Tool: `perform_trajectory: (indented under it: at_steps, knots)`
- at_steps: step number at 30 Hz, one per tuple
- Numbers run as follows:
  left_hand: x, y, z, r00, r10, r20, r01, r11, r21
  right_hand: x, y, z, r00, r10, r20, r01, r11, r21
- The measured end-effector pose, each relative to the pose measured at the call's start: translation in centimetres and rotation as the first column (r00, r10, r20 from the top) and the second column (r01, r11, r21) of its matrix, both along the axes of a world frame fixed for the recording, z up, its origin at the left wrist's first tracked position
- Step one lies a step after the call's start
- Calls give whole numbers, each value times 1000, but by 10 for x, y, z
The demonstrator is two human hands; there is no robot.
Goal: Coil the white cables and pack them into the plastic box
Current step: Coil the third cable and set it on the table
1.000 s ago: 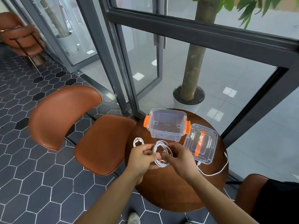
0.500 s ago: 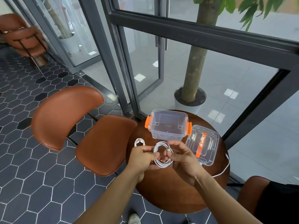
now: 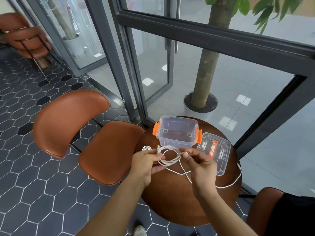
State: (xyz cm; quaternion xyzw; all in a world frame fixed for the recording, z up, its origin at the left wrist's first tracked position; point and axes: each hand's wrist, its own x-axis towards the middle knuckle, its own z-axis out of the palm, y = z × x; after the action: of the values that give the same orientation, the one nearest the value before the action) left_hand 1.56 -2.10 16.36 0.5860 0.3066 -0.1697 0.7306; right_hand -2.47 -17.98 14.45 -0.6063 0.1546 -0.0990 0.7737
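Winding the white cable [image 3: 167, 161] into loops is the step in hand, I judge. The coil hangs just above the round wooden table [image 3: 179, 201], in front of the clear plastic box [image 3: 178, 118] and between my two hands. My left hand [image 3: 144, 161] has its fingers curled round the left side of the loops, with one plug end sticking up beside the thumb. My right hand [image 3: 200, 165] pinches the strand at the coil's right side between thumb and fingertips. From the coil a loose tail [image 3: 228, 184] drops to the tabletop, passes under my right wrist and curves out to the table's right edge, where its connector [image 3: 238, 166] lies near the rim.

To do this well I would make each new turn the same width as those gathered, let the strand slide through my right fingers without twisting, and pin every turn under my left thumb so nothing springs open. The tail wants drawing in gently, since its connector sits at the edge and could slip off or catch.

A second white cable [image 3: 147, 148], coiled small, lies on the table just beside my left knuckles. The box looks empty, so neither cable is packed yet. The lid [image 3: 219, 160] lies just right of the box, near my right hand. A brown leather chair [image 3: 109, 150] stands close against the table's left side. Nothing blocks the open box.
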Motion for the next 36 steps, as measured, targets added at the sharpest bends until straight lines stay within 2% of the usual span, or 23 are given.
perform_trajectory:
  at_steps: [3, 6, 11, 13, 19, 22, 27, 31, 36]
  knots:
    - [-1, -2, 0, 997, 69, 20, -69, 997, -18, -7, 6, -1, 998, -48, 28, 49, 997, -54]
    - [-1, -5, -1, 993, 110, 36, -108, 993, -45, -7, 4, -6, 997, -77, 22, 77, 997, -21]
    - [-1, -1, -1, 993, 25, 114, -22, 999, -27, 14, -5, -3, 976, 20, -215, 49, 949, 310]
    - [-3, 1, -5, 986, -43, 161, 42, 999, 8, 23, -7, -1, 958, 86, -275, 12, 942, 336]
    - [-11, -15, -14, 970, -80, 232, 66, 995, 69, 40, -8, -6, 936, 60, -345, 26, 971, 239]
    - [-12, -20, -15, 962, -121, 245, 99, 990, 98, 39, -7, -12, 933, 87, -350, -73, 996, 53]
    - [-8, -11, -16, 979, -113, 169, 104, 993, 63, 33, -7, -8, 948, 103, -302, -124, 991, -53]
    - [-7, -6, -16, 987, -125, 102, 124, 992, 20, 27, -4, -8, 966, 85, -246, -144, 962, -233]
    - [-8, -7, -15, 975, -172, 139, 162, 983, 84, 25, -5, -14, 961, 119, -248, -181, 952, -246]
